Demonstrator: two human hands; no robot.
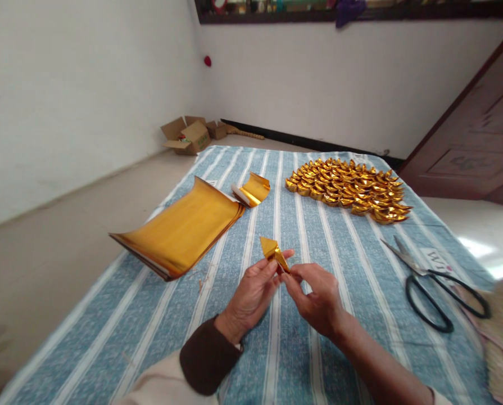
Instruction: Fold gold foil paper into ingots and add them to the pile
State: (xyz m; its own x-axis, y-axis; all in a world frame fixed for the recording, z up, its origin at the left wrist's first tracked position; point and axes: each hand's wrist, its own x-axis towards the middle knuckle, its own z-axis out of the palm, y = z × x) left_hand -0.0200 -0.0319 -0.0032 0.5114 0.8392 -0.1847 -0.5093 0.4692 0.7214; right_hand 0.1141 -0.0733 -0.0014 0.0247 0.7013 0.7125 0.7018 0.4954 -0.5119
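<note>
At the frame's lower centre, the left hand (251,295) and right hand (316,301) both pinch a half-folded gold paper piece (274,253) above the striped cloth (150,332).

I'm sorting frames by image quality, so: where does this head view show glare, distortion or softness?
Head view: daylight blows out the floor patch at the right; the gold paper stack and folded ingots throw bright glints; wide-angle bending curves the wall and striped cloth edges; left hand, right hand and the gold piece between them look reasonably sharp; corners soften.
</note>
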